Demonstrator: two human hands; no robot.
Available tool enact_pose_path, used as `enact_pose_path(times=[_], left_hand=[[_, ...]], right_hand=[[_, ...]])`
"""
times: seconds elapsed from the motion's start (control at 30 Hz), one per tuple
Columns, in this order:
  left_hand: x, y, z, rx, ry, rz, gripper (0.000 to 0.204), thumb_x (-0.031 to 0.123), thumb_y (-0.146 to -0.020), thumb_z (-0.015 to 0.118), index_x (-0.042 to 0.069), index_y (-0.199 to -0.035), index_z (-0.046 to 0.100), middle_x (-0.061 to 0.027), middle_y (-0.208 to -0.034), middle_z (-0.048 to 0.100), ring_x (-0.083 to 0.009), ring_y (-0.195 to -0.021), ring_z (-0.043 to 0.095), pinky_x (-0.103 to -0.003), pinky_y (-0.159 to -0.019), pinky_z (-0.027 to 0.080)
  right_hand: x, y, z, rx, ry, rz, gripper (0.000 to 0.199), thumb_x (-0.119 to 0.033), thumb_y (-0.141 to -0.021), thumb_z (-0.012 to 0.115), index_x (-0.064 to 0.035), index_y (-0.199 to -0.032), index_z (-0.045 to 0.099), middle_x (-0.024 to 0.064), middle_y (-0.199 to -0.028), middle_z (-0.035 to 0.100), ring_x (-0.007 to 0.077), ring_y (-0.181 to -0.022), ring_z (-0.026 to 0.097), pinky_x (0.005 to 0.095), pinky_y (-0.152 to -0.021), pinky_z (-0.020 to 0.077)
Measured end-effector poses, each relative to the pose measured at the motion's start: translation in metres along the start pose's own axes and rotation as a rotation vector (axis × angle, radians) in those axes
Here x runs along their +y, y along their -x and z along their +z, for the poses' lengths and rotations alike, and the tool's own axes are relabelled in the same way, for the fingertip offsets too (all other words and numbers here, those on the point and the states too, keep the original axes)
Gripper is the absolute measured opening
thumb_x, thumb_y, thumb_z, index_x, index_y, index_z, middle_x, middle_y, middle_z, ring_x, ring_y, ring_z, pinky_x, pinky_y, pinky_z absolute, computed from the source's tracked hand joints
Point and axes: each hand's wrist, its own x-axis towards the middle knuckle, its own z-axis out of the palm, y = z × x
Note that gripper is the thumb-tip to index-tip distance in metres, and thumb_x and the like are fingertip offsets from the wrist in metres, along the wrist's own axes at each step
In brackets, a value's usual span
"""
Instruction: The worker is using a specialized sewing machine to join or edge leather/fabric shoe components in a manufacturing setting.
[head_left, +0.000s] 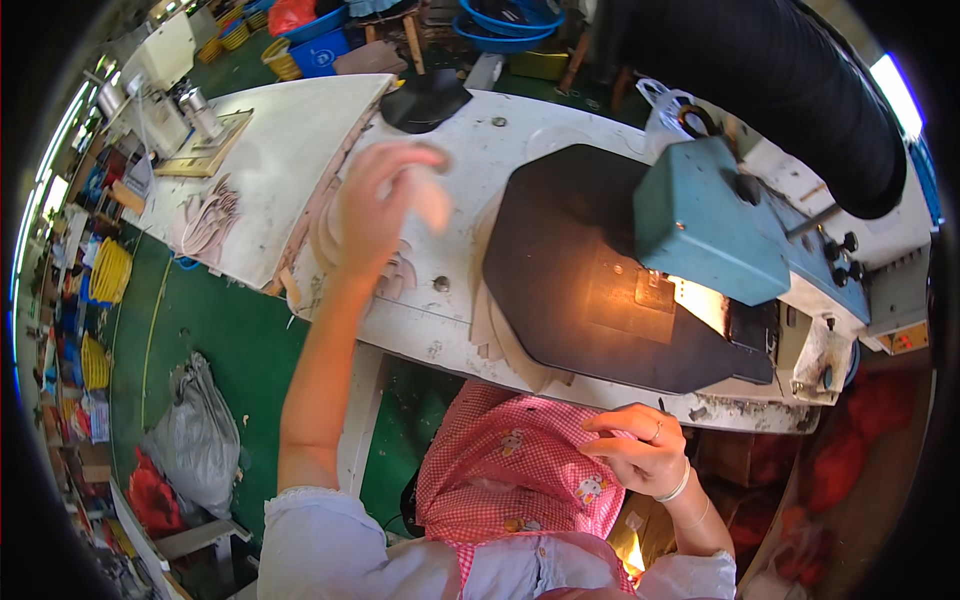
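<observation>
Shows left hand, upper left of centre, apparently pinching a blurred pale piece near stacked beige pieces, probably placed there for easy reach; lower right, right hand, loosely curled, contents impossible to tell, below lit black plate.

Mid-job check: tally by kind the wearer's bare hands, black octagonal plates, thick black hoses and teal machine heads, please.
Bare hands: 2 (left hand, right hand)
Black octagonal plate: 1
Thick black hose: 1
Teal machine head: 1
Total: 5
</observation>
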Motion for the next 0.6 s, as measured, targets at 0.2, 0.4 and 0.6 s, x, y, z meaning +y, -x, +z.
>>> enact_pose_path(times=[0.2,0.4,0.6], left_hand=[[-0.075,0.082,-0.040,-0.063,-0.509,0.037,0.027,0.002,-0.082,0.076,0.010,-0.107,0.076,-0.0068,-0.111,0.071,-0.0297,-0.113,0.063,-0.041,-0.099,0.048],[0.015,0.094,0.104,-0.181,-0.055,0.022,0.040,0.013,-0.088,0.070,0.007,-0.127,0.064,-0.0133,-0.114,0.065,-0.0323,-0.111,0.063,-0.043,-0.095,0.050],[-0.005,0.099,0.122,-0.216,0.002,-0.173,0.038,0.009,-0.092,0.060,0.005,-0.130,0.061,-0.0166,-0.119,0.065,-0.0353,-0.107,0.066,-0.046,-0.090,0.055]], right_hand=[[0.009,0.004,0.014,-0.100,-0.025,0.163,0.031,0.010,-0.077,0.069,-0.0123,-0.096,0.079,0.0079,-0.108,0.075,0.0243,-0.088,0.074,0.0335,-0.075,0.0611],[-0.004,-0.030,0.035,-0.238,-0.032,0.131,0.034,0.013,-0.077,0.066,-0.0103,-0.098,0.079,0.0086,-0.108,0.076,0.0241,-0.089,0.076,0.0324,-0.077,0.0622],[0.001,-0.021,0.028,-0.238,0.016,0.137,0.032,0.006,-0.077,0.070,-0.0141,-0.101,0.078,0.0041,-0.112,0.076,0.0240,-0.090,0.076,0.0333,-0.075,0.0635]])
